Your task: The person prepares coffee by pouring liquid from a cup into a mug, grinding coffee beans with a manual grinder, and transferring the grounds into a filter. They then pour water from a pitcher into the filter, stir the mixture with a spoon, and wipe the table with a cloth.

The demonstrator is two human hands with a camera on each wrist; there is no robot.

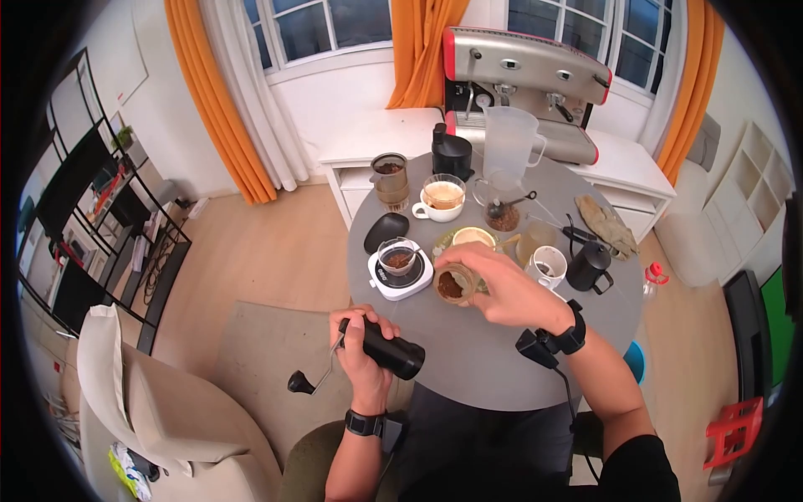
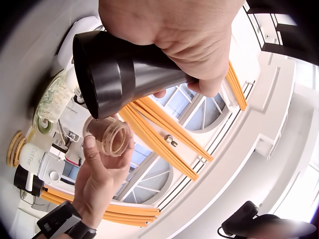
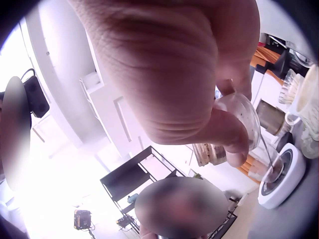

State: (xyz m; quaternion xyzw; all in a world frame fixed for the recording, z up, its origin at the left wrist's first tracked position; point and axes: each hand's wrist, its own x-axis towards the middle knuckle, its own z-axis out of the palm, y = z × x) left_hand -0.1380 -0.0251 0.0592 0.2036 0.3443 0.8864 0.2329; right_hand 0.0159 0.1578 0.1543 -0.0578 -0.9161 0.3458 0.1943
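My left hand (image 1: 361, 356) grips a black hand coffee grinder (image 1: 391, 351), tilted over the near left table edge, its crank knob (image 1: 300, 382) hanging out to the left. My right hand (image 1: 506, 289) holds a small glass jar (image 1: 449, 288) with brown coffee grounds, its mouth tipped toward me. In the left wrist view the jar's threaded rim (image 2: 118, 139) shows just beyond the grinder's wide end (image 2: 87, 74). Left of the jar, a glass cup (image 1: 396, 261) of coffee with a spoon stands on a white scale (image 1: 401, 287).
Behind the hands on the round grey table (image 1: 468, 368) stand a white cup with a dripper (image 1: 442, 195), a tall clear pitcher (image 1: 508, 138) and a glass of beans (image 1: 503, 219). A white mug (image 1: 546, 266) and black kettle (image 1: 590, 266) are at the right. An espresso machine (image 1: 527, 71) stands beyond.
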